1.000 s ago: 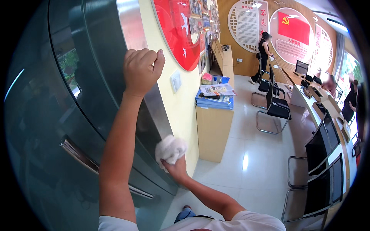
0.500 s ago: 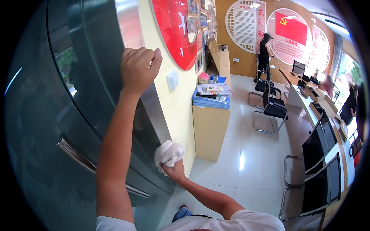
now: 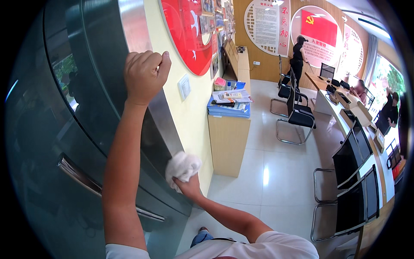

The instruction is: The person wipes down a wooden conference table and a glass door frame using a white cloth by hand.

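My left hand [image 3: 145, 77] is raised against the metal door frame [image 3: 160, 108], its fingers curled into a fist with the thumb at the side. Whatever may be inside that fist is hidden. Lower down, my right hand [image 3: 188, 186] grips a bunched white cloth [image 3: 184, 166], which lies over the lower part of the frame, next to the cream wall. To the left stands a dark glass door [image 3: 39, 125] with a long metal handle [image 3: 79, 175], part of it behind my left forearm. A white wall switch [image 3: 184, 86] sits right of my raised hand.
A wooden cabinet [image 3: 228, 144] with stacked papers [image 3: 229, 110] stands along the wall. Black chairs [image 3: 302, 118] and a long desk [image 3: 345, 125] line the right. One person [image 3: 297, 60] stands at the far wall; others are by the window. Pale floor tiles [image 3: 241, 190] lie between.
The whole view has shifted slightly, with the room sliding left and up. My right hand and the cloth sit a little further left. The left hand keeps its closed shape on the frame.
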The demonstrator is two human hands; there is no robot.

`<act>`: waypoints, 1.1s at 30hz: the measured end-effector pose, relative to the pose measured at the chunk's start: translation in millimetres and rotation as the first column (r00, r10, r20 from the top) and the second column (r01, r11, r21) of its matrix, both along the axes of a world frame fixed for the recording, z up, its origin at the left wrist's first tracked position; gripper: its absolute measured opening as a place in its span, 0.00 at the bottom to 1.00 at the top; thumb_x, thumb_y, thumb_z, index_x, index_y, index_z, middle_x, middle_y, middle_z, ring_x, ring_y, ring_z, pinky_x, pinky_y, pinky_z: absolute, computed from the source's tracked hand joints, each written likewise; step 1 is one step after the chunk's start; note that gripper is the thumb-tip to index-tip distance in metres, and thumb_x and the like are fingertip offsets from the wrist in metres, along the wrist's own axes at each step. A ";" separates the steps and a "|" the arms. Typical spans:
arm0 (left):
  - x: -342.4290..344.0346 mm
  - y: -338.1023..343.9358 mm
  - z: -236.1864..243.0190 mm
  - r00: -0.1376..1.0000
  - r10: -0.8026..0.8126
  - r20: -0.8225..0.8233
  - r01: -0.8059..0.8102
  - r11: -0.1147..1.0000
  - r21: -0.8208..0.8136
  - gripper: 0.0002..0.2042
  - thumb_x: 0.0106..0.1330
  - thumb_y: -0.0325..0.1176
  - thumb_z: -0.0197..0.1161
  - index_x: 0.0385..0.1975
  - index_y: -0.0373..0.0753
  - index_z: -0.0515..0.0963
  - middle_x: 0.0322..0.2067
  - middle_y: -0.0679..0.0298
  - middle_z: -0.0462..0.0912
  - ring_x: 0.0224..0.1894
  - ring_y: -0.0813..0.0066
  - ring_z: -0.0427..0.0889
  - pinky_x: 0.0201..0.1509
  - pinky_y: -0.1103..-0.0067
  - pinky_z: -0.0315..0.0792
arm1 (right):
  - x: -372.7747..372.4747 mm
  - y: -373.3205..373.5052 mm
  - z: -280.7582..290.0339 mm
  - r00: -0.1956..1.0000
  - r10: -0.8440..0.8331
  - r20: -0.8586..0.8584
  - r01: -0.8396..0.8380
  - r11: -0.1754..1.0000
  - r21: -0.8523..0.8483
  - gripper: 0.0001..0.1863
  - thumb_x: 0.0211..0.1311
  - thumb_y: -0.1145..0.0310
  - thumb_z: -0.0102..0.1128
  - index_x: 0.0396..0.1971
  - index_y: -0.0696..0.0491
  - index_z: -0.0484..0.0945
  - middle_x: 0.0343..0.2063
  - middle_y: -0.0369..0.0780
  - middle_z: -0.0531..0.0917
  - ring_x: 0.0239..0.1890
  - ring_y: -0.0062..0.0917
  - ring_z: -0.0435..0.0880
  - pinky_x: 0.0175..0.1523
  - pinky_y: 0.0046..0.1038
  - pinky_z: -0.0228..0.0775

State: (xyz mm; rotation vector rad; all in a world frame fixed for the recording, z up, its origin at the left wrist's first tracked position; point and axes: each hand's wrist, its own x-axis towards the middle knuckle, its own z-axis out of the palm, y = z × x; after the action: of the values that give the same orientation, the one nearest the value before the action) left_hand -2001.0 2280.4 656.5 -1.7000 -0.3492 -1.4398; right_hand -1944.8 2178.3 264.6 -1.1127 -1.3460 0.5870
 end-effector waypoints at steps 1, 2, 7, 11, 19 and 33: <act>-0.1 0.8 0.3 1.000 0.003 -0.001 -0.003 1.000 0.001 0.19 0.60 0.27 0.69 0.13 0.41 0.65 0.14 0.64 0.67 0.18 0.63 0.65 0.32 0.71 0.61 | 0.1 -2.4 -3.0 1.000 0.005 0.014 -0.004 0.999 -0.050 0.42 0.46 0.58 0.76 0.60 0.60 0.70 0.58 0.53 0.76 0.62 0.49 0.75 0.67 0.43 0.65; 0.0 0.8 1.1 1.000 0.006 -0.004 -0.006 1.000 0.004 0.18 0.60 0.28 0.69 0.13 0.41 0.66 0.14 0.64 0.68 0.18 0.63 0.66 0.32 0.71 0.62 | -0.5 -0.2 -4.4 0.999 0.012 -0.050 -0.017 0.995 -0.097 0.41 0.46 0.58 0.76 0.60 0.60 0.70 0.58 0.53 0.77 0.62 0.48 0.75 0.67 0.42 0.65; -2.9 -2.8 0.7 0.999 0.037 -0.008 -0.037 0.999 -0.022 0.17 0.60 0.29 0.68 0.13 0.42 0.68 0.14 0.65 0.69 0.18 0.63 0.68 0.33 0.70 0.63 | 0.2 16.5 53.8 0.979 0.049 -0.196 -0.063 0.996 -0.066 0.38 0.51 0.62 0.75 0.62 0.59 0.69 0.57 0.48 0.79 0.60 0.42 0.78 0.65 0.37 0.68; -6.0 -2.5 -0.5 0.999 0.036 -0.009 -0.036 0.999 -0.005 0.17 0.60 0.28 0.68 0.13 0.42 0.68 0.13 0.66 0.69 0.18 0.63 0.69 0.32 0.70 0.63 | 8.1 12.2 141.0 0.970 0.113 -0.217 -0.106 0.993 0.043 0.40 0.50 0.60 0.76 0.62 0.59 0.68 0.55 0.48 0.80 0.58 0.41 0.80 0.64 0.38 0.69; -0.9 -2.5 1.0 0.999 0.038 -0.006 -0.038 0.999 0.012 0.17 0.59 0.28 0.68 0.13 0.42 0.68 0.13 0.65 0.69 0.18 0.64 0.70 0.32 0.71 0.64 | 9.2 21.3 6.0 0.992 0.002 -0.126 -0.018 0.991 -0.131 0.44 0.50 0.53 0.74 0.63 0.60 0.67 0.57 0.51 0.78 0.61 0.46 0.76 0.66 0.40 0.67; -4.3 -2.7 0.2 1.000 0.029 0.000 -0.029 0.999 -0.015 0.18 0.61 0.28 0.68 0.13 0.41 0.67 0.13 0.65 0.68 0.18 0.63 0.67 0.32 0.71 0.63 | 18.5 50.7 29.0 0.614 0.062 -0.787 -0.428 0.864 -0.266 0.32 0.58 0.63 0.66 0.61 0.57 0.68 0.50 0.46 0.81 0.51 0.37 0.83 0.55 0.38 0.77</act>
State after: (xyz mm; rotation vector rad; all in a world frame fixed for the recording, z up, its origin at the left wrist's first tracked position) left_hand -2005.3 2277.7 656.7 -1.6995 -0.3846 -1.4197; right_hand -1926.3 2229.0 293.6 -0.8355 -0.6120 1.4540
